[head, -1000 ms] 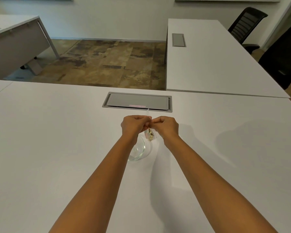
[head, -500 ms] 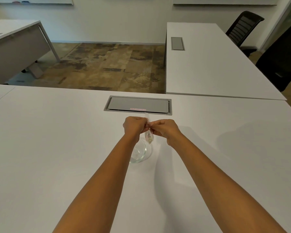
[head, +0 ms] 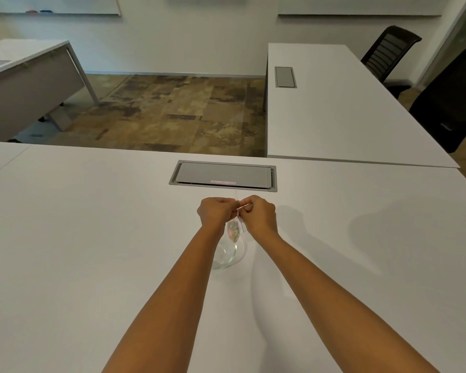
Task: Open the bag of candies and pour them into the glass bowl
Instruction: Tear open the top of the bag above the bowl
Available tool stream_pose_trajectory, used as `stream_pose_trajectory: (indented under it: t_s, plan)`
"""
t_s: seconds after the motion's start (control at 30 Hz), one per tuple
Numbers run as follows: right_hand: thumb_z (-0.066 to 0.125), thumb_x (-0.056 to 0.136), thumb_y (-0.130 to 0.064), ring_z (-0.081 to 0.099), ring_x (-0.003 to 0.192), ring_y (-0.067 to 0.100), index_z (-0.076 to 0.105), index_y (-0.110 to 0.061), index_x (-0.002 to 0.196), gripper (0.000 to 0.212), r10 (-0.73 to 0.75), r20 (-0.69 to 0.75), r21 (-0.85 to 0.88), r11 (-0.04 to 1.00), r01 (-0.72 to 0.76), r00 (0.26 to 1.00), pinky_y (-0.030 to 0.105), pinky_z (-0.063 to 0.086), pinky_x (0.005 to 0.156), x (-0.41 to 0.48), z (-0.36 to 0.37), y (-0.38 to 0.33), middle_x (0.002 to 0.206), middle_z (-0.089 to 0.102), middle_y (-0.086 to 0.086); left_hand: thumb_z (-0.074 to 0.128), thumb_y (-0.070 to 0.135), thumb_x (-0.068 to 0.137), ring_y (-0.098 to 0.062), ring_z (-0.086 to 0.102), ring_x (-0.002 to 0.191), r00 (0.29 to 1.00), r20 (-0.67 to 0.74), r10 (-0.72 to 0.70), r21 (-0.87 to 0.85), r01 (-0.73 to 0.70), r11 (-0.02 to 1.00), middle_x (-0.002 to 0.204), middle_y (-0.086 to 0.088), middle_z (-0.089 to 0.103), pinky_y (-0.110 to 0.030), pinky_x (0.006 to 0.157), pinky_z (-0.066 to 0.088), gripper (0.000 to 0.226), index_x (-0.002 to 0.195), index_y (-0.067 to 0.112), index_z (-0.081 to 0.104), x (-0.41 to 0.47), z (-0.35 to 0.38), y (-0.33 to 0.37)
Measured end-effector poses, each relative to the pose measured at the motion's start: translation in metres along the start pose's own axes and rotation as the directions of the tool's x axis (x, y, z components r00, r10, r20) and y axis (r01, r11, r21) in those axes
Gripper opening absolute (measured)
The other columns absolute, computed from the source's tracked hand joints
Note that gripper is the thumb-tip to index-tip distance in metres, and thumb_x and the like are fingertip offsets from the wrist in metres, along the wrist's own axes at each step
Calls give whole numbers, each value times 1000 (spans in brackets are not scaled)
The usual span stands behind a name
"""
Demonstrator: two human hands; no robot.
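While both of my bare arms reach forward over the plain white worktop (head: 92, 238), my left hand (head: 215, 211) and right hand (head: 260, 214) meet at its middle, each closed into a pinch on the top edge of a small clear plastic bag of candies (head: 234, 230). My two hands sit knuckle to knuckle, nearly touching, with the thin upper strip of the bag showing as a pale line between my fingertips. The bag hangs down from that grip, its pale, speckled contents bunched at the bottom; whether its top is torn open I cannot tell. Directly beneath it stands the round clear glass bowl (head: 228, 258), partly hidden by my left forearm, its rim just below the bag's lower end; I cannot tell if the two touch. Beyond my hands, a grey rectangular cable hatch (head: 223, 175) lies flush in the worktop. A second white table (head: 339, 109) stands to the far right with a black mesh-backed office chair (head: 388, 52) behind it, and mottled brown flooring (head: 172, 111) fills the gap between the tables.
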State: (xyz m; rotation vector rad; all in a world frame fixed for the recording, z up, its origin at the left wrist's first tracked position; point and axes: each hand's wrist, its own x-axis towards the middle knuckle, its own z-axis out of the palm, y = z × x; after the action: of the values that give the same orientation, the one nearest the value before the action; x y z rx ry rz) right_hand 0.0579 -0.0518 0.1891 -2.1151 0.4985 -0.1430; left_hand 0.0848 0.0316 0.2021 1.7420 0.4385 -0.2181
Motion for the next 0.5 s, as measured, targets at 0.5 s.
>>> stream_pose_trajectory:
  t_s: [0.5]
  plan:
    - [67,82,-11,69,90,29,70,-5,102,21,27,-21,44,999,-26,999,35,56,86,25,5,-3,103,72,16,71,5,78,-30,73,82,994,-31,108,209,-99,973,94,-20,75,-37,85,58,14,90,-1,75,25,9,3]
